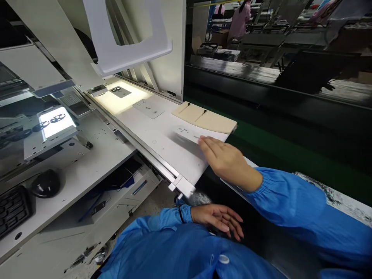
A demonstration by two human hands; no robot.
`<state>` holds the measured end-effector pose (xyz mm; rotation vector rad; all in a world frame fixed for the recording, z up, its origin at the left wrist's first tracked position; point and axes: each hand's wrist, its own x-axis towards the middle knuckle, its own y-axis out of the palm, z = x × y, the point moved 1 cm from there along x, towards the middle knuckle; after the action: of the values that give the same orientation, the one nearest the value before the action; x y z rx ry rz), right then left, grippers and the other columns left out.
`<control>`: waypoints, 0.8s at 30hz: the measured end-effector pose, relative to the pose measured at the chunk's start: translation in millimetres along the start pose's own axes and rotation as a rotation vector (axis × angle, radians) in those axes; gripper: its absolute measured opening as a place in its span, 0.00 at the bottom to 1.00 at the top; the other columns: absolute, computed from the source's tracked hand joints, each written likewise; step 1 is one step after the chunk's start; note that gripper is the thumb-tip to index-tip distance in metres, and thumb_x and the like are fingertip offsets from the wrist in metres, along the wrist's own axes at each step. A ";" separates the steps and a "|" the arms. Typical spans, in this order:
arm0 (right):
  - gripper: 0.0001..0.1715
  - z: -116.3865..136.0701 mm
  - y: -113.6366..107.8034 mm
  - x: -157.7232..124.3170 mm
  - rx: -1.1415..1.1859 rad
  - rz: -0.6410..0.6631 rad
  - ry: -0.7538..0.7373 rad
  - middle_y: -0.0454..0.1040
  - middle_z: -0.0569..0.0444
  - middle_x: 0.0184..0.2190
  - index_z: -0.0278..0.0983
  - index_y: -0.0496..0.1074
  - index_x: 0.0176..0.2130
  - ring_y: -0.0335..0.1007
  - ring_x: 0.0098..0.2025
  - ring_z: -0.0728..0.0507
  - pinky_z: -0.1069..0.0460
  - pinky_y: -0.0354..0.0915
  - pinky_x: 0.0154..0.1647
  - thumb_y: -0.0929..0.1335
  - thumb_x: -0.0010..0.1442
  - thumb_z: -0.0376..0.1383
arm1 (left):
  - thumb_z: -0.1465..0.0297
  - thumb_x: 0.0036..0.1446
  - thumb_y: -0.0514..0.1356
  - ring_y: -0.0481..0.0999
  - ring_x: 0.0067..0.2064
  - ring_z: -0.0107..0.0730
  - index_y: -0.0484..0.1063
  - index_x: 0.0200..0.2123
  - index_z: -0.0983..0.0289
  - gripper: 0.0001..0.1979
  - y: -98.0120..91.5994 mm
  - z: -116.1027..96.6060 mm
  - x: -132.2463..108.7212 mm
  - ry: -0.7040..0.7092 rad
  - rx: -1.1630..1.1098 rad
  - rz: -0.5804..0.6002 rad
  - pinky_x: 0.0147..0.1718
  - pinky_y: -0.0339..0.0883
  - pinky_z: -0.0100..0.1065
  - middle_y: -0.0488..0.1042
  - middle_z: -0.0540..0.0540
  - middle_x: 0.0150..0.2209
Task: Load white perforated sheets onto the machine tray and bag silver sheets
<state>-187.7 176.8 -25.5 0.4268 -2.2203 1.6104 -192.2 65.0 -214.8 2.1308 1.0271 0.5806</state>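
At the lower left of the frame, a black plastic keyboard (14,211) is seen, with a rounded black computer mouse (45,183) set just beside it. Towards the upper centre, a long white flat bed (145,133) is run from upper left to lower right. On its brightly lit part, a dark grey rectangular plate with black circles (124,93) is laid flat, the circles being placed at its left end. Nearer the middle, a pale grey rectangular plate with small cut-outs (154,111) is laid, its long axis slanted down to the right.

Just left of a cream-coloured board with 2 dark slotted fittings (213,121), a thin pale plate with small holes (187,134), partly blurred, is held at centre frame over the bed, a shadow being cast beneath it. Its long axis is slanted from upper left to lower right; its holed end is pointed to the upper left, away from the hand.

At lower centre, the left hand (217,219) is half open, its fingers loosely curled, and nothing is seen in its grasp. Right of centre, the plate's near end is gripped at the fingertips of the right hand (228,161), its fingers kept together; the thumb is hidden.
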 end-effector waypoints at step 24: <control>0.46 26.1 18.6 43.3 0.288 0.509 0.258 0.53 0.31 0.64 0.21 0.60 0.62 0.48 0.66 0.25 0.34 0.53 0.65 0.61 0.63 0.57 | 0.71 0.41 0.68 0.75 0.48 0.37 0.68 0.51 0.62 0.30 -5.2 -4.1 -0.9 -0.062 0.035 0.036 0.50 0.62 0.39 0.73 0.54 0.41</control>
<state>-237.4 156.3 -28.6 -0.2947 -2.0027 2.1108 -197.9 68.2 -216.1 2.1883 0.9737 0.5135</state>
